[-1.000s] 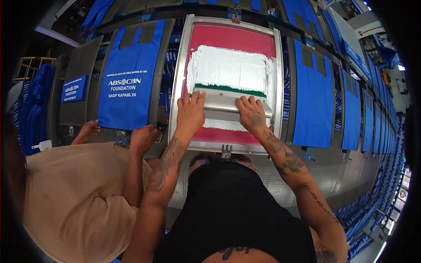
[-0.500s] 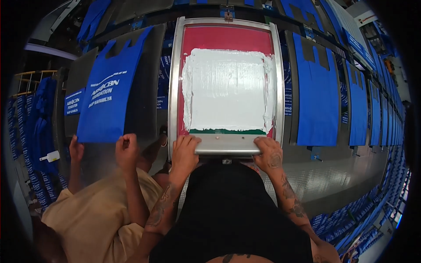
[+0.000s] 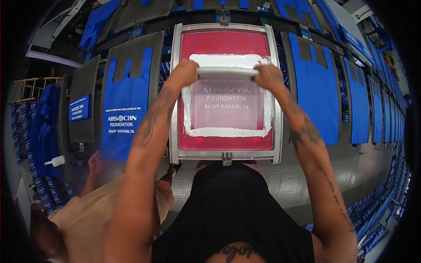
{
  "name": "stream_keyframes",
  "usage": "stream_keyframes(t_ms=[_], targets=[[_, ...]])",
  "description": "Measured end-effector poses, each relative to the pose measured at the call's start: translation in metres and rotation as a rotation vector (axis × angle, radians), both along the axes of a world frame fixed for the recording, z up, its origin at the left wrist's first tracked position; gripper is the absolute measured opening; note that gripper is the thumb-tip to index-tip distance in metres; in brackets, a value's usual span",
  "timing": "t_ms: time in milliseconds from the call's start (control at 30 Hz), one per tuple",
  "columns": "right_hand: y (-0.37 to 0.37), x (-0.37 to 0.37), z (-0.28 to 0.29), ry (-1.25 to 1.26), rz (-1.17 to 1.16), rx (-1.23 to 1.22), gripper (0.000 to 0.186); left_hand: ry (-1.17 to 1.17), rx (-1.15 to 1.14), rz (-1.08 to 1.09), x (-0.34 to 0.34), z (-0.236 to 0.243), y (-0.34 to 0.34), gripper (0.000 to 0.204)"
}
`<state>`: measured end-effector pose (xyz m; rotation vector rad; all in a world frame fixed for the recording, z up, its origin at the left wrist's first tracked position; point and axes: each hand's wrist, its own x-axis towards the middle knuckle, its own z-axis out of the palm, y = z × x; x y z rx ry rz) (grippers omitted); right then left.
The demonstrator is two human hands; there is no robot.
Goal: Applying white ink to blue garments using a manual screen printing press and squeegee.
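Both my arms stretch forward over a screen printing frame (image 3: pixel 176 127) with metal sides and a red mesh (image 3: pixel 223 42). My left hand (image 3: pixel 187 72) and my right hand (image 3: pixel 268 76) are closed round the two ends of a metal squeegee (image 3: pixel 226 71), which lies across the far part of the mesh. A band of white ink (image 3: pixel 219 60) lies beyond it, and more white ink borders the sides and near edge. Between the squeegee and the near edge, pale lettering shows through a thinly coated area (image 3: pixel 226 116).
On my left, a blue bag (image 3: pixel 120 98) with white print lies flat on a dark board (image 3: pixel 150 72). A person in a tan shirt (image 3: pixel 87 215) stands there, one hand (image 3: pixel 94 163) near the bag. Blue bags (image 3: pixel 313 96) on boards line my right.
My hands have pushed the squeegee from the near edge to the far part of the screen, thinning the white ink behind it. The other person's bag now lies straighter on its board.
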<state>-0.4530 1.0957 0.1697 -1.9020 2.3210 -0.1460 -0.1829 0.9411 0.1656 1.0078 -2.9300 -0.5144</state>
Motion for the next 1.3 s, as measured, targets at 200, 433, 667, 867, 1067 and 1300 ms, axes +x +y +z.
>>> stream_keyframes(t_ms=[200, 433, 667, 867, 1067, 1300], targets=[[0.206, 0.098, -0.014, -0.221, 0.003, -0.208, 0.031, 0.213, 0.068, 0.141, 0.103, 0.003, 0.209, 0.022], [0.073, 0.036, -0.013, -0.033, -0.105, -0.016, 0.025, -0.040, 0.148, 0.259, 0.025, -0.012, 0.078, 0.018], [-0.072, -0.057, 0.021, -0.171, 0.123, 0.149, 0.045, -0.235, 0.208, 0.025, -0.055, 0.033, -0.062, 0.036], [-0.092, -0.070, 0.047, -0.288, 0.088, 0.005, 0.054, -0.191, 0.185, 0.013, -0.062, 0.068, -0.097, 0.041], [-0.126, -0.037, 0.035, 0.042, 0.155, 0.280, 0.045, -0.043, -0.272, 0.160, -0.035, 0.030, -0.052, 0.056], [-0.053, -0.004, 0.010, -0.103, 0.193, -0.053, 0.031, -0.254, 1.762, 0.225, 0.096, -0.020, 0.237, 0.047]])
